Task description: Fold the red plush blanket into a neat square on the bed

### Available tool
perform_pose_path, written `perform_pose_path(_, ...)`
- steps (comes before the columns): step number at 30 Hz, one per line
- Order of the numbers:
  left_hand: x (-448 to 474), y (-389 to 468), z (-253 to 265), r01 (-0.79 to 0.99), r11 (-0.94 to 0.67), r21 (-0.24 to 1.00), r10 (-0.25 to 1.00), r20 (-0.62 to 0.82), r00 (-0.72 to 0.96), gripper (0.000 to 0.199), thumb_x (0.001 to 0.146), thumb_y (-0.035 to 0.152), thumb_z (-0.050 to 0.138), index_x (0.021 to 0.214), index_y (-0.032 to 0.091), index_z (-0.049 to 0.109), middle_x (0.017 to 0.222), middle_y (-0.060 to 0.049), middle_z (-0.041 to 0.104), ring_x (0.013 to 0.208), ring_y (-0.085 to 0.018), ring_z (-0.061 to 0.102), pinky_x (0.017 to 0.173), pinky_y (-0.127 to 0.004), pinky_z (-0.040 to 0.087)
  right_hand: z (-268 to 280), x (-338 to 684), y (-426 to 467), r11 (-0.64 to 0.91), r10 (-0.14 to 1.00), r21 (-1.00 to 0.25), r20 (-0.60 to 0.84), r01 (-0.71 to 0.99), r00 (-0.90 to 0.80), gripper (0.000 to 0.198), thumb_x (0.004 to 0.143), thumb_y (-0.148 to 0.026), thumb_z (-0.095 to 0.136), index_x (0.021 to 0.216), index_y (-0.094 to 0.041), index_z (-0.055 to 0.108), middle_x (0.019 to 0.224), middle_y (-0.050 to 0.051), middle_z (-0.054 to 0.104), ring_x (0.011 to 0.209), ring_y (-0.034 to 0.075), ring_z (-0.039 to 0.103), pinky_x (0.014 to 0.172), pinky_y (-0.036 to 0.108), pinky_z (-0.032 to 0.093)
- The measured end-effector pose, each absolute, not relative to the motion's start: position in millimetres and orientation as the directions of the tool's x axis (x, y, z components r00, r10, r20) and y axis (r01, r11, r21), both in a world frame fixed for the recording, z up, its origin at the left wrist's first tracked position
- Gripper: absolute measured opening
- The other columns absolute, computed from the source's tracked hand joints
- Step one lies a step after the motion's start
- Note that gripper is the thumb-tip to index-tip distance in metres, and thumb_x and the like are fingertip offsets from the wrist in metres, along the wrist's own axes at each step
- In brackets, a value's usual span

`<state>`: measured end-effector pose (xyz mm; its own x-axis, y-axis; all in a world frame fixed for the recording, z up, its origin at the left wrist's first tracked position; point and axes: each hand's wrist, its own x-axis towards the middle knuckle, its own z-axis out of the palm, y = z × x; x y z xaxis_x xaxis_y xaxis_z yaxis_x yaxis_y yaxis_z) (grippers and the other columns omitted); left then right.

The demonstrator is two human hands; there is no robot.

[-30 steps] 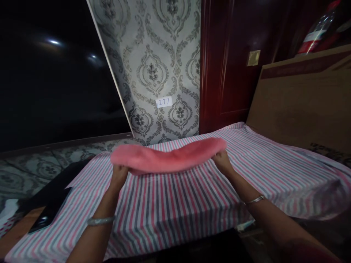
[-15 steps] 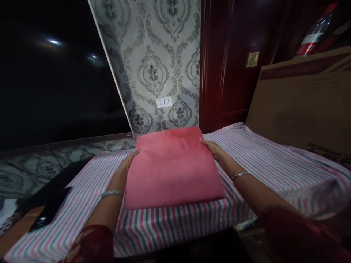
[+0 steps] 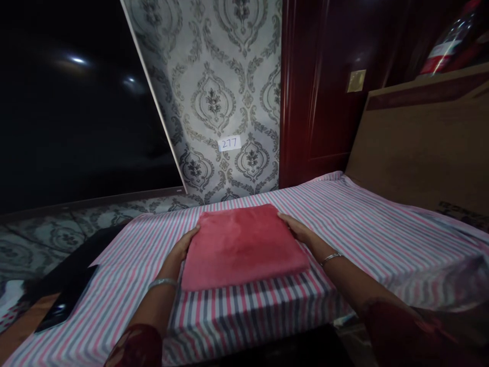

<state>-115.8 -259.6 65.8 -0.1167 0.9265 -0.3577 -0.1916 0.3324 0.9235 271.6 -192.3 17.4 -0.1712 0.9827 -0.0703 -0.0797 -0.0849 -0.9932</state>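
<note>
A pink, soft-looking folded cloth (image 3: 244, 247), roughly square, lies at the front edge of the striped table cover (image 3: 367, 224). My left hand (image 3: 186, 242) grips its left side, thumb near the far left corner. On the opposite side, my right hand (image 3: 298, 228) holds the far right part of the cloth, with the thumb on top. The undersides of both hands' fingers are hidden by the cloth and the hands themselves. Each wrist wears a bracelet.
A dark phone (image 3: 64, 300) rests at the left. Behind it stands a large black screen (image 3: 84, 112). A cardboard box (image 3: 424, 142) is at the right, with a bottle (image 3: 446, 48) above it. A paper marked 277 (image 3: 229, 143) is on the wallpaper.
The far edge of the pink cloth has come down and nearer to me, so the cloth lies flatter on the cover. Both hands have moved down with it, still on its sides.
</note>
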Motion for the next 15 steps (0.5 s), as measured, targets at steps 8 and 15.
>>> perform_pose_path(8,-116,-263,63,0.068,-0.083,0.994,0.968,0.096,-0.232,0.084,0.067,0.041,0.084,0.143,0.027,0.049,0.145,-0.011,0.056,0.13,-0.026,0.056,0.107,-0.033,0.046,39,265,-196,0.031,0.985,-0.984,0.06,-0.173,-0.161,0.087,0.071,-0.034,0.076,0.149,-0.025,0.038,0.108,0.005,0.073,0.079,0.021,0.071,0.078,0.037,0.059)
perform_pose_path(15,-111,-266,57,-0.124,0.231,0.965,0.915,-0.259,-0.308,0.057,0.073,0.032,0.079,0.121,0.007,0.064,0.098,-0.019,0.076,0.089,-0.03,0.074,0.082,-0.039,0.06,22,271,-197,-0.131,0.991,-0.988,-0.13,-0.078,-0.023,0.077,0.079,-0.04,0.071,0.146,-0.018,0.043,0.126,0.016,0.067,0.099,0.026,0.07,0.086,0.04,0.058)
